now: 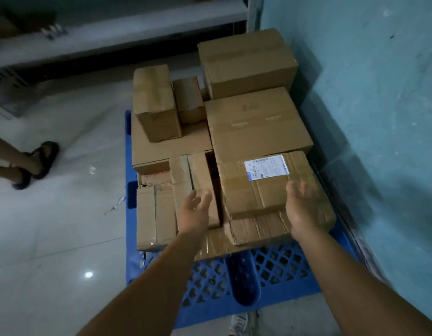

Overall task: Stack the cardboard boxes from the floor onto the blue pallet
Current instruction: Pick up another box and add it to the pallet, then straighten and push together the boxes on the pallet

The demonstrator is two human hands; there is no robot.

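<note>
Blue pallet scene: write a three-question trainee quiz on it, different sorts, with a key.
1. True or false: the left hand grips a box.
2. Which box carries the white shipping label? A) the labelled box nearest the right hand B) the tall box at the back left
3. Fill in: the boxes sit on the blue pallet beside a ____ wall.

Key: 1 false; 2 A; 3 teal

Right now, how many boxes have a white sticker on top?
1. Only the labelled box at the near right of the blue pallet shows one, between the left hand and right hand. Stickers on hidden sides can't be ruled out.
</note>
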